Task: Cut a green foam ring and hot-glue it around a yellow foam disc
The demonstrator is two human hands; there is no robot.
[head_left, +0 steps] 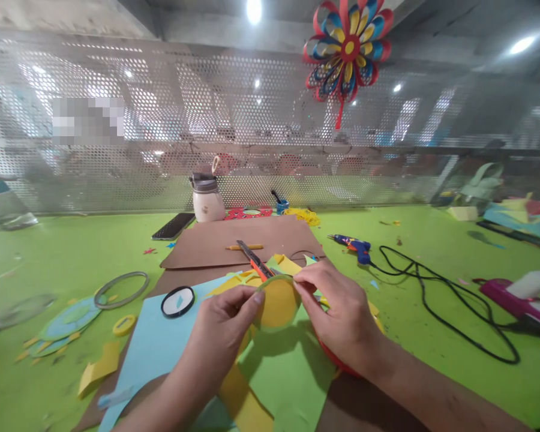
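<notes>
Head view: yellow paper disc with pale green rim [276,303] upright above green tabletop [49,252], pinched at opposite edges by left hand [222,336] fingers and right hand [342,315] fingers, equally near.

Yellow disc [276,303] with pale green rim; light green sheet [288,372]; light blue sheet [150,348]; brown card [243,240]; green table [49,252]; blue glue gun [355,245]; black cable [441,300].

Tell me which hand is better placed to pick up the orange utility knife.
Probably the right hand. Its fingertips pinch the roll of tape at the edge closest to the utility knife; the left hand grips the roll's far side, lower.
</notes>
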